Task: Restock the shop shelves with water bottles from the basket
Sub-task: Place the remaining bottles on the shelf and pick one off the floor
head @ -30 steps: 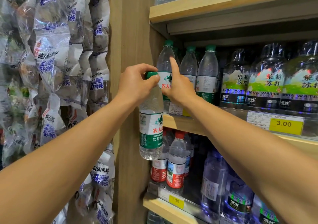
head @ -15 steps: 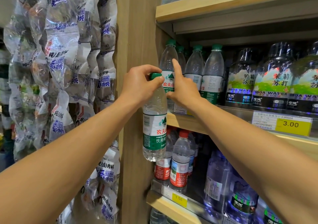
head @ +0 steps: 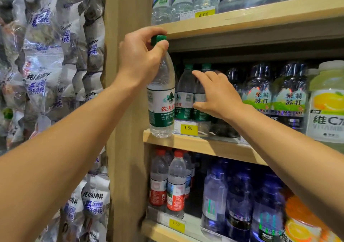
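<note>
Wooden shelving fills the right of the view, beside a wall of hanging snack packets. At the middle shelf's left front corner the left hand grips a green-capped water bottle by its neck, base now level with the shelf lip; a second ago it hung lower, before the shelf below. The right hand, fingers spread and relaxed, touches the shelved green-capped bottles, where earlier one finger pointed up against them.

held bottle: clear, green cap, white-green label; price tag: yellow; lower bottles: red caps
</note>
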Demonstrator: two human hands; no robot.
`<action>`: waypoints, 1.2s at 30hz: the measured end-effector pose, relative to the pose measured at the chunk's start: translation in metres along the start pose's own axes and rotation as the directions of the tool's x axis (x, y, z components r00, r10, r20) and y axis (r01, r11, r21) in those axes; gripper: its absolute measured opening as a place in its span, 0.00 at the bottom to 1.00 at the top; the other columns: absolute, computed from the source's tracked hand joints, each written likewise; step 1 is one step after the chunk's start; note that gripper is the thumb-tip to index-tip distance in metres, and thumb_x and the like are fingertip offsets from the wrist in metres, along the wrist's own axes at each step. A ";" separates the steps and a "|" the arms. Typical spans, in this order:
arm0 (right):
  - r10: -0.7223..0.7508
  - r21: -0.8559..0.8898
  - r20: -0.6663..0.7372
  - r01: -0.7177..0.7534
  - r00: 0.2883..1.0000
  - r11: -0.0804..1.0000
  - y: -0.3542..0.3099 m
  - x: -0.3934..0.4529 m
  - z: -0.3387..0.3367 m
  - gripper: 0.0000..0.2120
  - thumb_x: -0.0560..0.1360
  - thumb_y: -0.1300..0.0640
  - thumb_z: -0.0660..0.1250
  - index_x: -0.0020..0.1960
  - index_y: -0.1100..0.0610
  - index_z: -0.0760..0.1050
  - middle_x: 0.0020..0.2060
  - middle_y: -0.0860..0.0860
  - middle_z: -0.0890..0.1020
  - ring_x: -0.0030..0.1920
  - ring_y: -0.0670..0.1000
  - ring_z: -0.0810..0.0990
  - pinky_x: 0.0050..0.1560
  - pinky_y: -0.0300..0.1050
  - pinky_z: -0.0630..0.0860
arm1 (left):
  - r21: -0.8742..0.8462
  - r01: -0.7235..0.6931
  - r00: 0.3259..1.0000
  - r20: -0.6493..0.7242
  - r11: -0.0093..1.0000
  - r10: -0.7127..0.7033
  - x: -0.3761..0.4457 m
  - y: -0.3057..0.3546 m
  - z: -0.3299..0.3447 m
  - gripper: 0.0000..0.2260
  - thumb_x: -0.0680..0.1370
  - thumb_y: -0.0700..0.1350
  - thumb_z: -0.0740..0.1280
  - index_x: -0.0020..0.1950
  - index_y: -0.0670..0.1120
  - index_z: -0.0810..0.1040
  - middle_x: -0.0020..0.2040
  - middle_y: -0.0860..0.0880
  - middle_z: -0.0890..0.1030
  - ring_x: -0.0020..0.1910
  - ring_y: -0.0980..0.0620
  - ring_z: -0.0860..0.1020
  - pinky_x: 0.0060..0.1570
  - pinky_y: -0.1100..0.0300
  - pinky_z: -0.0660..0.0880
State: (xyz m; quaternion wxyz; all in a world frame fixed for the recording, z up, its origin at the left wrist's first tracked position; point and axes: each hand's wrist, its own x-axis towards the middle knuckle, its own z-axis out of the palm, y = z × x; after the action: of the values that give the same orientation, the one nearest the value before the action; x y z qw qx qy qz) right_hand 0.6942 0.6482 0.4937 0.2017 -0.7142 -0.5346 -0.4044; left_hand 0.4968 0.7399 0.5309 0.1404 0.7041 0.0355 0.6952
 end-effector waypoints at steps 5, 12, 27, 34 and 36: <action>-0.009 -0.235 -0.024 0.003 1.000 0.972 0.009 -0.018 -0.021 0.42 0.73 0.39 0.68 0.79 0.47 0.51 0.75 0.52 0.61 0.76 0.62 0.53 0.74 0.60 0.55 | -0.010 -0.198 0.964 -0.183 0.980 0.193 0.014 0.019 0.030 0.12 0.76 0.46 0.68 0.57 0.45 0.83 0.48 0.58 0.82 0.44 0.59 0.81 0.51 0.58 0.79; 0.032 -0.289 -0.009 -0.034 0.999 0.957 0.014 -0.034 -0.034 0.41 0.73 0.38 0.67 0.78 0.45 0.50 0.76 0.51 0.58 0.77 0.60 0.49 0.75 0.61 0.49 | 0.033 -0.193 0.960 -0.201 0.981 0.196 -0.002 0.002 0.072 0.12 0.76 0.42 0.69 0.59 0.43 0.83 0.46 0.52 0.84 0.45 0.56 0.76 0.45 0.72 0.68; 0.105 -0.296 -0.023 -0.107 0.994 0.949 0.025 -0.038 -0.027 0.38 0.73 0.39 0.67 0.77 0.46 0.54 0.76 0.51 0.59 0.77 0.60 0.48 0.75 0.63 0.46 | 0.466 0.038 0.955 0.243 0.884 -0.169 0.015 -0.018 0.095 0.26 0.75 0.57 0.70 0.70 0.50 0.71 0.68 0.43 0.70 0.66 0.41 0.69 0.59 0.45 0.71; 0.086 -0.314 -0.062 -0.101 0.994 0.944 0.029 -0.036 -0.018 0.37 0.72 0.39 0.66 0.77 0.46 0.55 0.76 0.51 0.59 0.77 0.61 0.49 0.75 0.65 0.46 | 0.527 0.088 0.944 0.228 0.845 -0.241 0.014 -0.029 0.100 0.33 0.72 0.48 0.77 0.71 0.48 0.62 0.63 0.39 0.72 0.61 0.35 0.73 0.54 0.43 0.73; 0.079 -0.316 -0.064 -0.095 0.995 0.944 0.030 -0.036 -0.016 0.37 0.73 0.39 0.66 0.77 0.46 0.55 0.76 0.51 0.60 0.77 0.61 0.49 0.75 0.65 0.46 | 0.507 0.091 0.934 0.255 0.857 -0.250 0.018 -0.035 0.098 0.32 0.72 0.48 0.76 0.71 0.46 0.63 0.58 0.40 0.76 0.56 0.36 0.76 0.48 0.45 0.73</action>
State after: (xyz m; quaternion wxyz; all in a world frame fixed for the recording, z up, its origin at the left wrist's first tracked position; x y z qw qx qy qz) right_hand 0.7126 0.6046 0.4795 0.1150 -0.7498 -0.4249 -0.4940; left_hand 0.5990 0.7635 0.5398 0.0244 0.8111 0.2497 0.5284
